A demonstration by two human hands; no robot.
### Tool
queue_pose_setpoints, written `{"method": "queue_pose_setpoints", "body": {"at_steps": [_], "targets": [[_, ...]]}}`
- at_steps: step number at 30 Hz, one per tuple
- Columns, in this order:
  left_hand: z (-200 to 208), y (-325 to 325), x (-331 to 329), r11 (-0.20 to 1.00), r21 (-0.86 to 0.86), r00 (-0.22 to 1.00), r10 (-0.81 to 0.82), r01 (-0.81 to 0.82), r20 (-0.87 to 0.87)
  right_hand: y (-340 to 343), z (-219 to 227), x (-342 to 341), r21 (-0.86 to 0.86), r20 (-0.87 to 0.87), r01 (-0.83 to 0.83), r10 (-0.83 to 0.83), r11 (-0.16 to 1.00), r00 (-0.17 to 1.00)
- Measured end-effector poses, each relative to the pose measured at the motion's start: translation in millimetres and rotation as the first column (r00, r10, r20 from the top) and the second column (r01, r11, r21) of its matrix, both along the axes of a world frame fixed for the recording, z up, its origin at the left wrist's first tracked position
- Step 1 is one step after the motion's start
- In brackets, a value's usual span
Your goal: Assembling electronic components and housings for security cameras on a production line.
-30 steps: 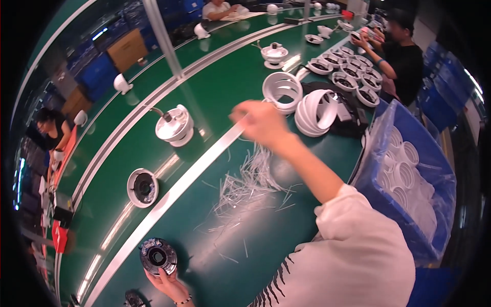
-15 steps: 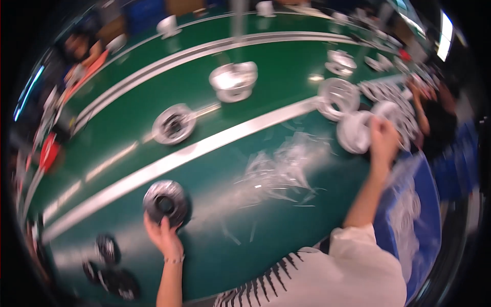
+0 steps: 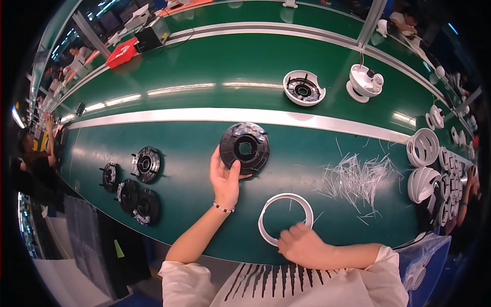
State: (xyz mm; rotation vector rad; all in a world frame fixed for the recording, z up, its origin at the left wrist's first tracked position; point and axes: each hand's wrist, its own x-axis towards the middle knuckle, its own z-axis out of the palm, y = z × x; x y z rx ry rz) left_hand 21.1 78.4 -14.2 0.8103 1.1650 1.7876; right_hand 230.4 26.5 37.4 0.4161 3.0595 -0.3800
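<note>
Left grip (image 3: 226, 181): clasping the black disc (image 3: 260, 152), thumb on its face | Right grip (image 3: 304, 248): clenched on the white ring (image 3: 261, 221) at its near-right rim | Disc over mid worktop (image 3: 286, 174) (round like the ring, so I find no long axis) | I see the ring rightward and bodyward of the disc, right grip nearer to it

left hand (image 3: 225, 183) upright, gripping | right hand (image 3: 303, 246) lower, curled inward
</note>
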Motion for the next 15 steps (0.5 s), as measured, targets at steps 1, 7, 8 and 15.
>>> {"method": "queue_pose_setpoints", "body": {"at_steps": [1, 7, 8, 15], "targets": [[0, 0, -2, 0.999, -0.018, 0.999, -0.043, 0.043, 0.01, 7, 4, -4, 0.022, -0.113, 0.073, -0.07, 0.997, 0.991], [-8, 1, -4, 0.996, -0.004, 0.996, -0.084, 0.084, 0.019, 19, 3, -13, -0.178, 0.08, 0.506, -0.5, 0.844, 0.862], [-8, 2, -3, 0.995, -0.012, 0.995, -0.096, 0.097, 0.017, 20, 3, -12, -0.225, 0.04, 0.507, -0.512, 0.832, 0.858], [-6, 0, -11, 0.988, -0.034, 0.987, -0.146, 0.149, 0.067, 55, 17, 7, -0.422, -0.543, 0.568, -0.699, 0.706, 0.465]]}}
